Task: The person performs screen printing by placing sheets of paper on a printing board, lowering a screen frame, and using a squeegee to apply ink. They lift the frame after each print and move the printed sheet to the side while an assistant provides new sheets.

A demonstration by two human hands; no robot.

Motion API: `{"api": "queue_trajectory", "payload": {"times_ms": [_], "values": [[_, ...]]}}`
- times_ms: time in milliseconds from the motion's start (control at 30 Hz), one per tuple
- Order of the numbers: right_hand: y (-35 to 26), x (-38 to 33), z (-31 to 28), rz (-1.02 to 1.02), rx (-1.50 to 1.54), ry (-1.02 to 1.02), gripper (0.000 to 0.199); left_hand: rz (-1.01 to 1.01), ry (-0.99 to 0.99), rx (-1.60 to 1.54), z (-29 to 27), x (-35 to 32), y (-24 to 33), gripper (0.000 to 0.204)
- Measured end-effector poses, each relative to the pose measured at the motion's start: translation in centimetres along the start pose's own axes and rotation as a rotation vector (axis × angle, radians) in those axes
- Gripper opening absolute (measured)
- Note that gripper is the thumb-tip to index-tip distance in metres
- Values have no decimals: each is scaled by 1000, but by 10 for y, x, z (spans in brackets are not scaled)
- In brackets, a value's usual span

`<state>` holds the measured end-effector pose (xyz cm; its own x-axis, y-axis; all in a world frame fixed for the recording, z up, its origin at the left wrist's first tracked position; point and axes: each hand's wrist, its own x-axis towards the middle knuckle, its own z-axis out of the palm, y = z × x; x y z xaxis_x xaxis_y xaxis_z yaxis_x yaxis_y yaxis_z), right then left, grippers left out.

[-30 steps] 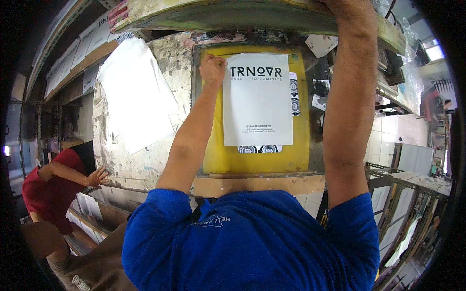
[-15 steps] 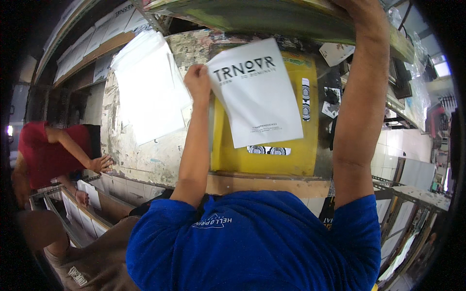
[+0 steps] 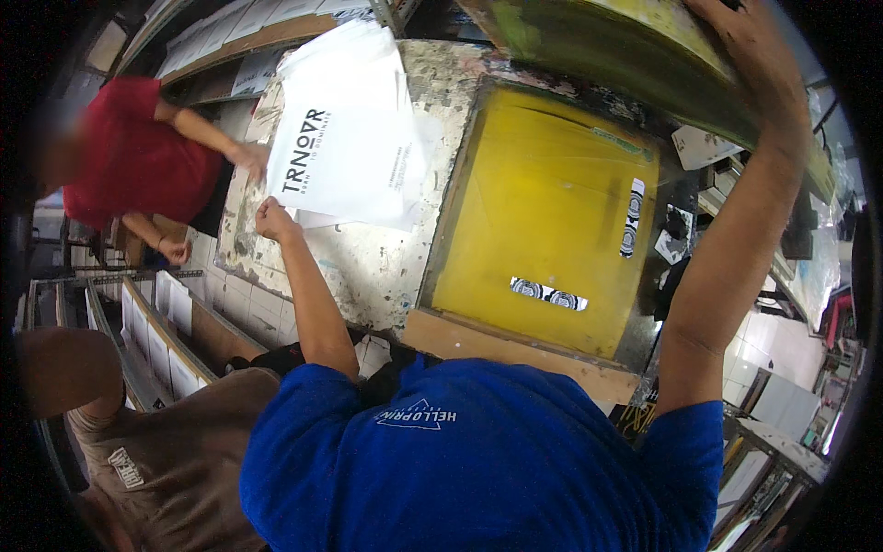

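My left hand (image 3: 275,221) is closed, pinching the near left corner of a white printed sheet (image 3: 354,170) with dark lettering. That sheet lies over a loose pile of white sheets (image 3: 342,69) on the left of the worktable. My right hand (image 3: 743,37), at the upper right, grips the edge of a raised, tilted screen-printing frame (image 3: 602,51); its fingertips are partly cut off by the picture's rim. Under the frame lies a yellow printing base (image 3: 533,202). Two patterned black-and-white strips, a right strip (image 3: 632,218) and a near strip (image 3: 549,293), are stuck on it.
A person in a red shirt (image 3: 138,156) stands at the left, one hand (image 3: 248,158) by the sheet's far left corner. Another person in a brown shirt (image 3: 179,451) is close at my left. A wooden rail (image 3: 515,345) edges the yellow base. Racks (image 3: 170,340) hold white sheets.
My left hand has carried the printed sheet leftward from the yellow base onto the pile, turning it. My right hand still holds the frame up. The red-shirted person's hand has come nearer the sheet.
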<state>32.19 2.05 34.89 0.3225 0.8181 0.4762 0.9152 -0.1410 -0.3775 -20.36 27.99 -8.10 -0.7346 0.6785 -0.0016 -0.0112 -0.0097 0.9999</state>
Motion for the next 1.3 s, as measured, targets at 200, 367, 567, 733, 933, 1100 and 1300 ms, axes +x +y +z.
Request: {"api": "queue_trajectory", "payload": {"times_ms": [200,367,567,733,933,1100,1300], "values": [[19,-7,22,-36,-87,242,42,-138,255,-91,-7,19,20,19],[16,-4,12,-1,-42,167,44,871,-260,437,-7,-48,12,24],[0,-2,0,-52,108,-12,46,961,-742,864,0,-211,9,25],[11,-8,21,-138,-24,234,46,757,-637,686,11,-202,-10,10],[8,-3,-5,-50,31,140,45,701,-692,396,37,-210,45,8],[8,-2,16,-136,23,155,46,725,-1199,614,-1,-254,70,35],[7,-6,7,-142,17,84,45,900,-1325,976,1,-285,9,63]]}}
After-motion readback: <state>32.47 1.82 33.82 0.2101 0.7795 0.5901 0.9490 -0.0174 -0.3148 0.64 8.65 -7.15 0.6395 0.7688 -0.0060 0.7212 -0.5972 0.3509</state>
